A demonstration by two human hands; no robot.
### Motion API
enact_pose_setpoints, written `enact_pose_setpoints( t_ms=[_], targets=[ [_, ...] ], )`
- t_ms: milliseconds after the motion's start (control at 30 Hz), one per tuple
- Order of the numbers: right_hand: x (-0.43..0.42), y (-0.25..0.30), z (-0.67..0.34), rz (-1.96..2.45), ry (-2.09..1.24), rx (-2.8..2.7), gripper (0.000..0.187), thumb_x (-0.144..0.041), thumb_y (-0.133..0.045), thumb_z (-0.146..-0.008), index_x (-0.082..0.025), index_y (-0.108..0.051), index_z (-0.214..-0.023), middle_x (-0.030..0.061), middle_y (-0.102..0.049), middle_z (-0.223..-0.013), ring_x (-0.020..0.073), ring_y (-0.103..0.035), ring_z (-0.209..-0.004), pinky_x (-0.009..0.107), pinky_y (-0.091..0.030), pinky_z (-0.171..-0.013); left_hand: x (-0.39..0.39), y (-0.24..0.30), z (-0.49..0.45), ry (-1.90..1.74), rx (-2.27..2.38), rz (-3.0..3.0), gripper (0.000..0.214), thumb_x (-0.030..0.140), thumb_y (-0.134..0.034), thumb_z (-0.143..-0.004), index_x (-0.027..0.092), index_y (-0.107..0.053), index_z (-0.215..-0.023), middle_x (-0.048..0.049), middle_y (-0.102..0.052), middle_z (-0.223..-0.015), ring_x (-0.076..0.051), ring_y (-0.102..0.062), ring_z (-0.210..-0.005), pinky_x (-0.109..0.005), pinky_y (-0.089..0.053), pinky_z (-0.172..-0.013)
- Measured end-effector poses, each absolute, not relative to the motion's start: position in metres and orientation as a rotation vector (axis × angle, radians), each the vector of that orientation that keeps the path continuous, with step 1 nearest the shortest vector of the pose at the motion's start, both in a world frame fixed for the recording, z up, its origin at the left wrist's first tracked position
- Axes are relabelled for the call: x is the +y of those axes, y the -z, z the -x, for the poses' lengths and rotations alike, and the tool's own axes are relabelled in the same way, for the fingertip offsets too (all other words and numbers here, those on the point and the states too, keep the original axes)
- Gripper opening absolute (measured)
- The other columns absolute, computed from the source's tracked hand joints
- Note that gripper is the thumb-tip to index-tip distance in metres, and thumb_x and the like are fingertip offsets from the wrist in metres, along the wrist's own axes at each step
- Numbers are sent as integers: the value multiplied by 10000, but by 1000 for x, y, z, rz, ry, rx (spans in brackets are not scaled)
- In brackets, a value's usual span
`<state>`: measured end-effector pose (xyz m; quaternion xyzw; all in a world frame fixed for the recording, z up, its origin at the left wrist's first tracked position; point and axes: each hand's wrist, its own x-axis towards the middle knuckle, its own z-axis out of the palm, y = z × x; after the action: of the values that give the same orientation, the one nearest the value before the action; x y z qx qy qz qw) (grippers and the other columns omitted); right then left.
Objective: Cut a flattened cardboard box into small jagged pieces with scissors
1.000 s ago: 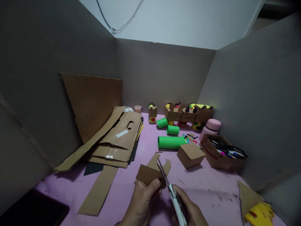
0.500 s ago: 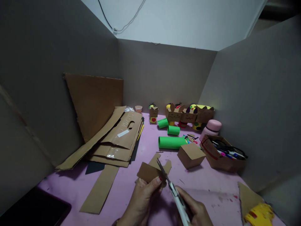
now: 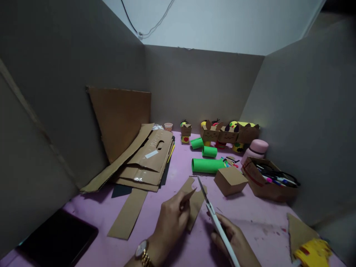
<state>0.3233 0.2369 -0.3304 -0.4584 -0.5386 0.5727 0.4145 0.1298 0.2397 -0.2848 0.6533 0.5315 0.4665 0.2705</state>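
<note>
My left hand (image 3: pixel 174 215), with a gold watch at the wrist, is closed on a small cardboard piece (image 3: pixel 190 194), seen nearly edge-on between the fingers. Under and beside that hand lies a cut cardboard strip (image 3: pixel 197 205) with a curved notch. My right hand (image 3: pixel 230 233) grips white-handled scissors (image 3: pixel 215 218); their blades point up and away, apart from the piece. The blades look nearly closed. Beyond the scissors sits a small brown cardboard box (image 3: pixel 231 181).
Flattened cardboard (image 3: pixel 147 159) is piled at left, near a loose strip (image 3: pixel 128 215) and a black tablet-like slab (image 3: pixel 58 237). Green paper tubes (image 3: pixel 207 165), decorated figures (image 3: pixel 213 134), a pink bottle (image 3: pixel 255 151), a pen box (image 3: pixel 268 181) and a yellow glue gun (image 3: pixel 313 254) stand around.
My left hand has turned over, tilting the cardboard piece edge-on and bringing the watch into view. The scissors have come away from the piece. The whole view has shifted slightly.
</note>
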Motion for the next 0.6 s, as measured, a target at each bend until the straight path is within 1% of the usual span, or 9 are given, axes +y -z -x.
enact_pose_setpoints(
  t_ms=[67, 100, 167, 200, 267, 367, 467, 600],
  targets=[
    [233, 324, -320, 1200, -1451, -1261, 550, -281, -812, -554, -159, -643, -1063, 9, -632, -691, 111, -485, -493, 213, -407, -457, 238, 286, -127, -1165, 1529, -2121, 432, 45, -446, -828, 210, -557, -1212, -74, -677, -1043, -211, -589, -913, -353, -462, -808],
    [232, 322, -319, 1214, -1460, -1229, 567, -314, -815, -564, -154, -628, -1075, -5, -617, -661, 97, -459, -471, 198, -380, -431, 237, 287, -127, -1111, 1575, -2249, 470, 34, -437, -832, 230, -526, -1250, -74, -659, -1087, -219, -571, -948, -363, -466, -816],
    [228, 318, -317, 1211, -1492, -1186, 587, -401, -789, -626, -149, -590, -1117, -30, -580, -580, 90, -437, -440, 182, -339, -396, 233, 287, -129, -993, 1664, -2440, 461, 64, -436, -855, 259, -509, -1266, -73, -635, -1077, -232, -547, -936, -362, -484, -769],
    [226, 318, -317, 1200, -1507, -1157, 591, -441, -769, -652, -149, -575, -1128, -34, -570, -552, 94, -445, -435, 181, -337, -392, 231, 287, -132, -941, 1692, -2513, 438, 93, -439, -867, 267, -512, -1262, -72, -627, -1047, -234, -537, -910, -358, -487, -741],
    [224, 317, -318, 1158, -1522, -1076, 593, -484, -756, -665, -150, -567, -1117, -26, -582, -546, 103, -476, -439, 186, -361, -400, 226, 287, -138, -879, 1698, -2623, 413, 137, -433, -883, 261, -502, -1271, -75, -608, -1031, -237, -519, -894, -363, -481, -737],
    [221, 315, -320, 1051, -1523, -948, 565, -437, -777, -663, -170, -571, -1115, -29, -591, -588, 108, -524, -477, 194, -414, -447, 218, 289, -147, -809, 1680, -2686, 436, 152, -414, -893, 242, -451, -1317, -77, -589, -1033, -239, -499, -887, -378, -462, -753],
    [219, 312, -321, 987, -1503, -887, 546, -364, -793, -657, -203, -570, -1128, -42, -580, -649, 114, -557, -524, 197, -438, -471, 214, 292, -152, -741, 1720, -2660, 463, 144, -394, -897, 244, -407, -1348, -74, -570, -1036, -244, -477, -885, -382, -439, -740],
    [219, 314, -322, 1084, -1382, -959, 579, -300, -814, -620, -218, -568, -1138, -52, -562, -695, 101, -532, -540, 199, -459, -503, 210, 295, -155, -712, 1678, -2655, 523, 119, -412, -878, 232, -343, -1384, -85, -535, -1115, -241, -453, -915, -379, -407, -763]
  ],
)
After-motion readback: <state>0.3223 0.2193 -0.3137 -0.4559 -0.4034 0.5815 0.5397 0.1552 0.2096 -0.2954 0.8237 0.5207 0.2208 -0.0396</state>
